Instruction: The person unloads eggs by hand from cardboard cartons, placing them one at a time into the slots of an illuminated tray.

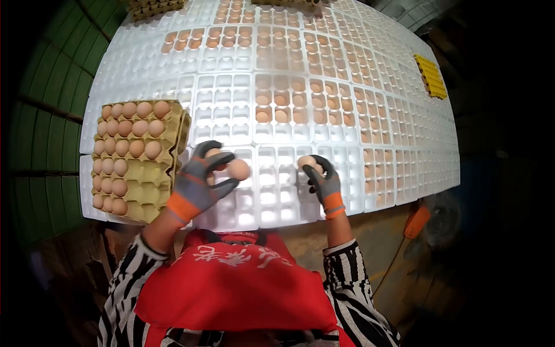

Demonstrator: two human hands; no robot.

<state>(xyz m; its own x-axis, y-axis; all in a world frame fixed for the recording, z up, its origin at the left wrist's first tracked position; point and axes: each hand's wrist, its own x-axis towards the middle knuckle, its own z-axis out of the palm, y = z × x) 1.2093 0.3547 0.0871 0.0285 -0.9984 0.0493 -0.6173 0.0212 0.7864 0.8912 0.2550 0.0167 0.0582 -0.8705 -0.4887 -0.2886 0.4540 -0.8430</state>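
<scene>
My left hand (196, 184), in a grey glove with an orange cuff, is closed around eggs. One brown egg (239, 170) shows at its fingertips, and part of another is visible between the fingers. My right hand (328, 185), gloved the same way, grips a paler egg (307, 161) over the near white foam trays (283, 215). Beside my left hand stands a stack of pulp egg trays (145, 188). Its top tray carries rows of brown eggs (125, 128), with bare cups at the lower right.
White foam trays cover the table, many holding eggs (281, 116) toward the middle, back and right. A yellow egg tray (430, 76) lies at the far right. More pulp trays (153, 8) sit at the back. An orange-headed long-handled tool (417, 222) stands off the near right edge.
</scene>
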